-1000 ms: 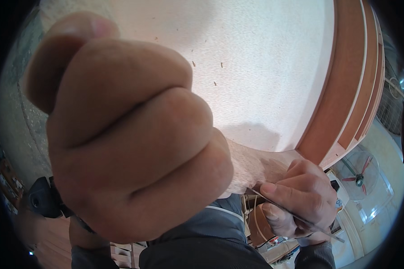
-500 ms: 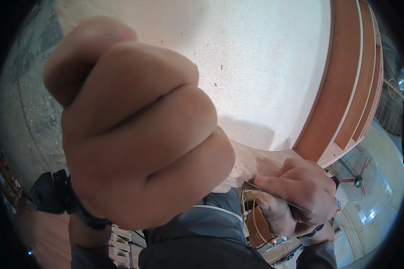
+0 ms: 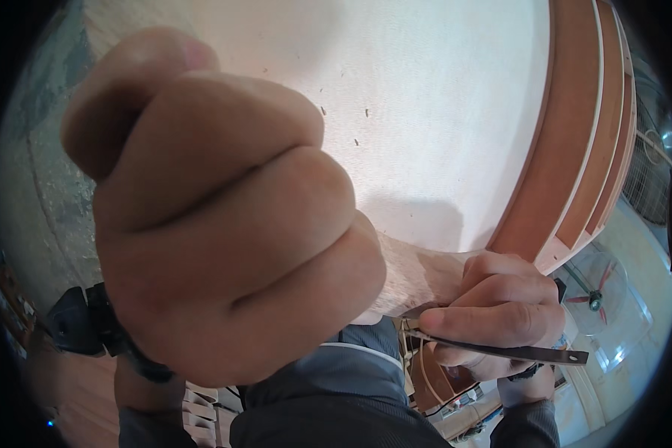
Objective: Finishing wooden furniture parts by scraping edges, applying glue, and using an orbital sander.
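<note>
My left hand [image 3: 224, 216] is a clenched fist very close to the camera, filling the left half of the view; whatever may be inside it is hidden. A black strap [image 3: 82, 325] circles its wrist. My right hand [image 3: 500, 306] is lower right, pinching a thin dark metal tool [image 3: 530, 352] that lies nearly flat. The tool's tip meets pale cords [image 3: 414, 351] at the hairy lower edge of a white stretched skin [image 3: 425, 97]. The skin spans a big round frame with a red-brown wooden rim [image 3: 567, 149].
A dark grey sleeve or garment [image 3: 336, 396] lies below the hands. Behind the rim on the right stands a fan with red blades [image 3: 593, 295] on a pale floor. A rough grey wall [image 3: 45, 201] is at the left.
My left fist has drifted a little to the right and upward in view. My right hand stays at the skin's lower edge with the tool, shifted only slightly.
</note>
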Available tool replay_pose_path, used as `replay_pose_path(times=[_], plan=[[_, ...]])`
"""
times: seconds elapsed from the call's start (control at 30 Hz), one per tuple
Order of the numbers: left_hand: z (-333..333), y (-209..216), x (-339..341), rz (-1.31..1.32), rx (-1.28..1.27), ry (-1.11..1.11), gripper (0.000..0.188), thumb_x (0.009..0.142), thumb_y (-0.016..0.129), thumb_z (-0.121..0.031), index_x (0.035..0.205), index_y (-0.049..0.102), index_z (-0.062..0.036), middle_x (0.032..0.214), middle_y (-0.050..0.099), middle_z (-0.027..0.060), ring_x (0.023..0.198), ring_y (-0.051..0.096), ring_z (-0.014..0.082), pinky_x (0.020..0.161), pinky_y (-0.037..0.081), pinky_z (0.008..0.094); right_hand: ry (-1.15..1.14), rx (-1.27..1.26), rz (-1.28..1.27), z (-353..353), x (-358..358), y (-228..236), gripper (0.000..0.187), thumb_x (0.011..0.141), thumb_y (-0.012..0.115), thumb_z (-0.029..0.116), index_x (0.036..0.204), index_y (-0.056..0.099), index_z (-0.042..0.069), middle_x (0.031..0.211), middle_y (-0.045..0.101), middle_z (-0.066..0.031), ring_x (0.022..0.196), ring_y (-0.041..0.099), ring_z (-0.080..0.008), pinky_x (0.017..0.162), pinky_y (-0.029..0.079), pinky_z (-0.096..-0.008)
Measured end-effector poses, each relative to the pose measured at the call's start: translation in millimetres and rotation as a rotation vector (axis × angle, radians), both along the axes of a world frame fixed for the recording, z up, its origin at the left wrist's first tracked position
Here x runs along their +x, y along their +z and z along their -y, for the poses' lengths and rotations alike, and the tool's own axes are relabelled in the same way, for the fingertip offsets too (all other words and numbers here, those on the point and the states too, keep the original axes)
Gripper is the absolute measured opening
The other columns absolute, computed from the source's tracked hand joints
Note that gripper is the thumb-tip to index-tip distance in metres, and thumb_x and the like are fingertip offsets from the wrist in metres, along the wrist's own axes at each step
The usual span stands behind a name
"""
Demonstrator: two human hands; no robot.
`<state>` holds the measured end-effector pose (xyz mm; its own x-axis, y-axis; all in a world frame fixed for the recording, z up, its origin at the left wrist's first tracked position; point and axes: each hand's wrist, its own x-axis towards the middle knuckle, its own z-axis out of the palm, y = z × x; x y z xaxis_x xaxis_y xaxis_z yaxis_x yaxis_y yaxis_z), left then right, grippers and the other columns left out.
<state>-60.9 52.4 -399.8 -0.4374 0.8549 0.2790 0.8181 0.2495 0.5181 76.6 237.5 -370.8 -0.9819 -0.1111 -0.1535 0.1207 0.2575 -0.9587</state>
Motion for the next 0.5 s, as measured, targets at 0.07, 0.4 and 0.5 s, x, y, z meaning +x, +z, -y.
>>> replay_pose_path(times=[0.07,0.4,0.5], plan=[[-4,4,-2,0.012,-0.003,-0.013,0.032,0.064,0.067,-0.045,0.077,0.062,-0.0158,0.077,0.063,-0.0026,0.080,0.057,0.0183,0.081,0.037,0.0417,-0.129,0.084,-0.047,3,3,3,0.024,0.073,0.081,0.010,0.094,0.072,0.002,0.068,0.069,-0.0056,0.052,0.059,-0.0113,0.043,0.043,-0.0254],[-1,15,-9,0.023,-0.039,0.027,0.030,0.066,0.065,-0.045,0.078,0.064,-0.0174,0.077,0.062,-0.0030,0.081,0.057,0.0180,0.083,0.038,0.0422,-0.213,0.218,-0.053,16,-7,12,0.017,0.074,0.081,0.013,0.082,0.069,0.004,0.069,0.070,-0.0064,0.049,0.060,-0.0112,0.042,0.038,-0.0239],[-1,9,-10,0.026,-0.020,0.037,0.031,0.065,0.064,-0.046,0.078,0.064,-0.0173,0.075,0.062,-0.0030,0.081,0.057,0.0179,0.085,0.038,0.0427,-0.196,0.261,0.053,17,-5,16,0.023,0.086,0.075,0.026,0.088,0.063,0.006,0.070,0.066,-0.0071,0.055,0.053,-0.0133,0.050,0.039,-0.0281]])
